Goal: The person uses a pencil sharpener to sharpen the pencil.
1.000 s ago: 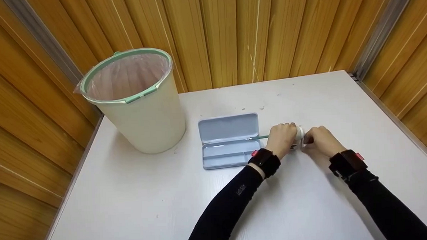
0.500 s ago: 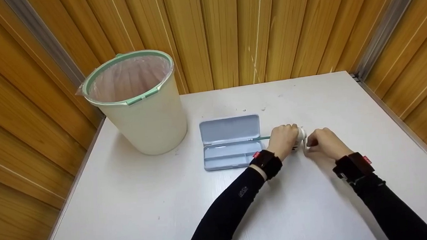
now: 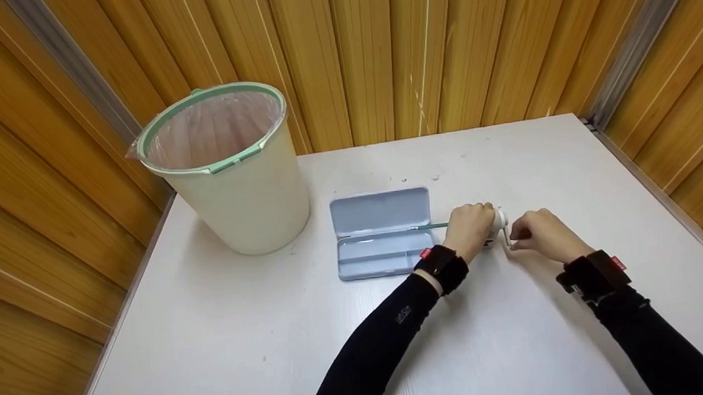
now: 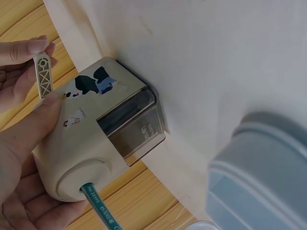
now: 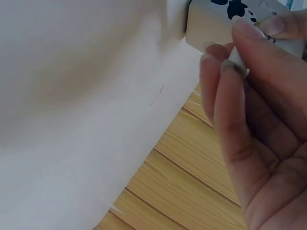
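Note:
My left hand [image 3: 470, 229] grips a cream-coloured hand-crank pencil sharpener [image 4: 76, 139] with cow stickers and a clear shavings drawer [image 4: 136, 127]. A green pencil [image 4: 100, 206] sticks out of its front hole; in the head view it reaches left over the pencil case. On the sharpener's other end is the crank handle [image 4: 43, 76]. The right hand [image 3: 544, 234] pinches the crank's white knob [image 5: 237, 58] between thumb and fingers. From the head view, most of the sharpener is hidden behind the left hand.
A light blue pencil case [image 3: 380, 213] lies with its lid up, left of the hands. At the back left stands a cream bin [image 3: 251, 208] with a green rim and plastic liner. Small crumbs [image 3: 435, 178] lie on the white table [image 3: 215, 340]. Wood-look panels surround it.
My right hand has shifted slightly to the right, and the crank handle's angle has changed. The left hand keeps its grip on the sharpener, with the pencil still in the hole.

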The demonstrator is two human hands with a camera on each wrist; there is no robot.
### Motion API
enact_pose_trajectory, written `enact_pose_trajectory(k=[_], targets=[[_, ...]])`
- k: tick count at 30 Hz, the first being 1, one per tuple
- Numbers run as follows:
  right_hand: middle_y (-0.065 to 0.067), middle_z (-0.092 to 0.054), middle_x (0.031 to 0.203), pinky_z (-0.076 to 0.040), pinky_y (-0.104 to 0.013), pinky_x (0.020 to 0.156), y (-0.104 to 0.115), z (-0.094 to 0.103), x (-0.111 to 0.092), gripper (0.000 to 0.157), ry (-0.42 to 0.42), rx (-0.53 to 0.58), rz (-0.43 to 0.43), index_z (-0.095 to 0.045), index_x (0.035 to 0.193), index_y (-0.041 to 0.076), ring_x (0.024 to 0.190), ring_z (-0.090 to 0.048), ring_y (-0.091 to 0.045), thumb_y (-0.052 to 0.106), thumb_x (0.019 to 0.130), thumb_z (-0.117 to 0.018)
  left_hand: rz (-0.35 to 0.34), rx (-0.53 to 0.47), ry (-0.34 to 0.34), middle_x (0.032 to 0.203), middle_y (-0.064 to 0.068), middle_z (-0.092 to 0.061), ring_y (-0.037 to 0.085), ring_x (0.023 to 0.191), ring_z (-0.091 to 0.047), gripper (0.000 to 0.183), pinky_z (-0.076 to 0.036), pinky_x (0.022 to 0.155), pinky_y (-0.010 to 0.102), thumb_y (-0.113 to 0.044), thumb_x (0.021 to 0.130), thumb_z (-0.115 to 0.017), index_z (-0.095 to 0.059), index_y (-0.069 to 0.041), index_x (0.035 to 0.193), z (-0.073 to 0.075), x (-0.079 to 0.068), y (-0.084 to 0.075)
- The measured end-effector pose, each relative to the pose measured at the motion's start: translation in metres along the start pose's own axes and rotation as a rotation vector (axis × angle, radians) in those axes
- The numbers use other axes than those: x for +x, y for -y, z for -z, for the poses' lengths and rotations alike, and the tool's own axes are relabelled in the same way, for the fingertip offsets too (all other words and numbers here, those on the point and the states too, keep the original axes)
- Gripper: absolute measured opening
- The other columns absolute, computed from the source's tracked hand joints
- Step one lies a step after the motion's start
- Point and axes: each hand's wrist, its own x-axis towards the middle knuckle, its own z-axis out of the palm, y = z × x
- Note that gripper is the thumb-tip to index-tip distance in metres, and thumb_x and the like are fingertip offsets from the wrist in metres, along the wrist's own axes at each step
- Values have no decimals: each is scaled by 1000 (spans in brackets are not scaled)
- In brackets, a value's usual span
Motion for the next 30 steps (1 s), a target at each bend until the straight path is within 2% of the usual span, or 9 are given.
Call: enact_pose_trajectory(k=[5,13,24,30], targets=[[-4,-72,70,-51,-22,62,-1,1,-3,8,-22,12,27,-73,73,3,63,-61,-5,-2,74,-79,-1,5,0,89,-11,-74,7,75,-69,15,-56,64,20,-17,93,-60,-73,-21,99,0,1,-1],[-4,-71,72,-52,-24,64,-2,4,-10,8,-49,-20,30,-72,74,4,66,-63,-9,-2,75,-78,-14,-5,17,90,-11,-74,6,76,-69,15,-56,65,18,-18,94,-60,-73,-22,100,0,2,-6],[-6,-74,75,-53,-22,62,6,10,-7,9,-126,-24,68,-73,75,4,67,-64,-4,-2,74,-79,-9,1,1,89,-11,-74,7,77,-70,14,-56,63,20,-17,93,-61,-73,-21,97,0,0,1],[-9,-74,75,-52,-23,61,11,15,-8,6,-150,-36,32,-73,78,3,67,-67,-13,0,76,-78,-22,8,-10,88,-11,-73,6,75,-69,15,-56,62,19,-18,94,-59,-73,-22,96,0,0,0]])
